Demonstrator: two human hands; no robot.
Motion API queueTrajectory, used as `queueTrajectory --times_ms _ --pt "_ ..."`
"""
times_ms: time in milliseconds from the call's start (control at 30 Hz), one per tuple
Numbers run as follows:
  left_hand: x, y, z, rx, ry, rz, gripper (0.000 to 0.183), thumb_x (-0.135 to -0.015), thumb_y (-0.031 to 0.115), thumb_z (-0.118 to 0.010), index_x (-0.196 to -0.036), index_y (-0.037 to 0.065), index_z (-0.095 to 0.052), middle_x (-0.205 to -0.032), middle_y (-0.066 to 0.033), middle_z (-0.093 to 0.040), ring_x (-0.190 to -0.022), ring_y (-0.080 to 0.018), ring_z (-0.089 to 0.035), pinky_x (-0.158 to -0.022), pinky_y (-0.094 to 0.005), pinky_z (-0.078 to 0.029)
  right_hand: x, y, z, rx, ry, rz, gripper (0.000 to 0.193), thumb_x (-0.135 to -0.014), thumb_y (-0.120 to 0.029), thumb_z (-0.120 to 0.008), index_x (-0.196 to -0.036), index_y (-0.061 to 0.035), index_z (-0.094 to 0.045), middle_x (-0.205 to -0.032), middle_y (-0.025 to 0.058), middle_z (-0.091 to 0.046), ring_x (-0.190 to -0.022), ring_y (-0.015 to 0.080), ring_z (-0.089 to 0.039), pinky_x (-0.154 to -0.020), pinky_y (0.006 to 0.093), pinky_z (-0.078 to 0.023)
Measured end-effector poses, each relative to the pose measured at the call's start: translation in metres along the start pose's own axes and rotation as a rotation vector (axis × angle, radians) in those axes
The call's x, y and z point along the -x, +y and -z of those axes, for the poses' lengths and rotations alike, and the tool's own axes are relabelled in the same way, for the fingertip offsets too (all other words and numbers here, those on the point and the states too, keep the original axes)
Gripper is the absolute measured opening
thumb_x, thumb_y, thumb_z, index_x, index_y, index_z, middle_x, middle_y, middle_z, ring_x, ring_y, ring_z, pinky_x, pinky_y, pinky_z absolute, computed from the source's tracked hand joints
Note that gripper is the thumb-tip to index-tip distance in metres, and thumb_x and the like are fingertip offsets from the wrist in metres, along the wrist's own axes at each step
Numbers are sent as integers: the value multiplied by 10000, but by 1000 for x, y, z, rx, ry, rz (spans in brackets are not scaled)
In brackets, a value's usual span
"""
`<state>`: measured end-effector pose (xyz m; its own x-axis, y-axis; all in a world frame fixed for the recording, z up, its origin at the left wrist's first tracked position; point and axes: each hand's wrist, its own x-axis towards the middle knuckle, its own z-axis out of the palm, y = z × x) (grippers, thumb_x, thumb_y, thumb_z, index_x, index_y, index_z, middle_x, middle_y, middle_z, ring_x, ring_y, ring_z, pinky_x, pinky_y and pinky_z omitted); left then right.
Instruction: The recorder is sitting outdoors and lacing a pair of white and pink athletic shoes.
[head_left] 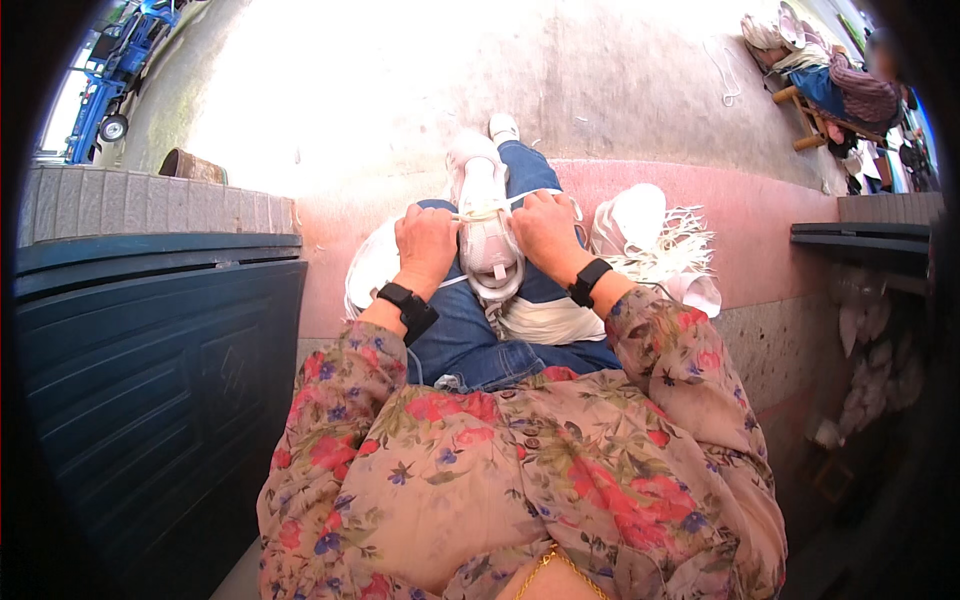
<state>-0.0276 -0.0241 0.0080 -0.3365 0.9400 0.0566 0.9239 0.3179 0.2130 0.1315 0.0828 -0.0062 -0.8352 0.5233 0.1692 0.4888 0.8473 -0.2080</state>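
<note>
A pale pink and white sneaker (489,248) rests between my thighs, its heel toward me. A cream shoelace (485,210) crosses over its upper. My left hand (425,240) is closed on the lace at the shoe's left side. Opposite it, my right hand (548,232) grips the lace on the right, fingers curled. My fingertips are partly hidden by the backs of the hands. Under the shoe, a bundle of cream laces (553,322) lies against my right thigh.
On the pink floor to my right are a white shoe (636,215) and a heap of loose laces (682,245). A white item (372,268) lies by my left leg. Dark blue door panels (160,370) stand at left. Far right, another person (865,95) sits near piled shoes.
</note>
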Motion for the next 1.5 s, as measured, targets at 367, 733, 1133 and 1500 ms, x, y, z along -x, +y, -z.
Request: queueTrajectory --times_ms 367,733,1133,1500 --pt "13 6 -8 240 -106 185 172 -722 224 -601 -787 65 -610 -756 -100 -573 -833 -284 -491 -691 -410 -404 6 -6 -6 1 -166 -70 144 -741 -148 -525 -793 -24 -575 -807 127 -533 -827 262 -489 -671 392 -379" --pt "-45 30 0 132 -194 -106 152 -693 192 -640 -739 48 -626 -777 -128 -586 -829 -303 -511 -695 -385 -440 4 4 -8 -278 -178 -25 136 -700 -98 -519 -772 2 -576 -765 153 -542 -761 287 -517 -677 374 -426" --pt "-88 17 26 1291 -422 397 386 -735 86 -645 -1065 -8 -469 -759 -67 -604 -658 -94 -566 -530 -202 -385 -14 -2 10 112 -73 304 70 -657 -137 -538 -661 -109 -602 -765 68 -524 -782 191 -486 -683 328 -339" --pt "-90 53 6 631 -543 138 474 -654 69 -674 -1045 -94 -460 -777 -186 -599 -652 -239 -623 -585 -328 -484 -34 48 274 -1270 668 121 143 -822 -12 -408 -697 -48 -467 -638 46 -465 -587 144 -451 -568 261 -381"
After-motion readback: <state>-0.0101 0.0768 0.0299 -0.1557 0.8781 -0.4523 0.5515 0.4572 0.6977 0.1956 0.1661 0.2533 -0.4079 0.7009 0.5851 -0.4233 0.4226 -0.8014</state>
